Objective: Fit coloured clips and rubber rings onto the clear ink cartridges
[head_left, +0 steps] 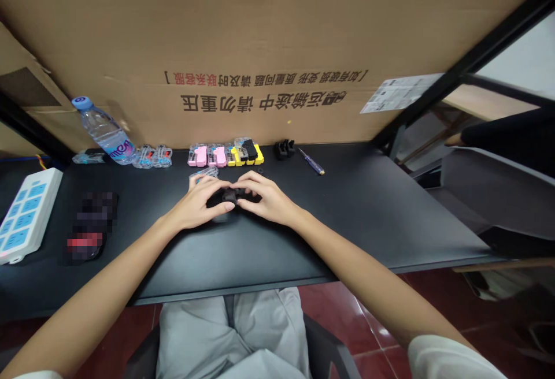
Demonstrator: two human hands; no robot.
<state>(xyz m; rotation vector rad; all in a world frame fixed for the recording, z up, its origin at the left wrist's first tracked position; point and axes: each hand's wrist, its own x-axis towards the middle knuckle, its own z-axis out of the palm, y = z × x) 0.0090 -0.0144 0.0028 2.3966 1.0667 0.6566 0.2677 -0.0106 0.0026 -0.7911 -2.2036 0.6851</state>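
Note:
Both hands meet over the middle of the black table. Between their fingertips is a small black plastic part (229, 195), partly covered by the fingers. My left hand (202, 201) pinches it from the left, thumb at the near side. From the right, my right hand (266, 199) grips it with thumb and fingers curled round. Just behind my left hand lies a clear plastic piece (204, 173), partly hidden by that hand. Farther back, pink and clear cases (200, 156) stand in a row beside yellow ones (243, 153).
Black parts (284, 149) and a screwdriver (312, 162) lie right of the row. At left are clear cases (162, 156), a water bottle (106, 130), a power strip (28, 211) and a blurred dark object (91, 226). A cardboard sheet (260, 32) walls the back.

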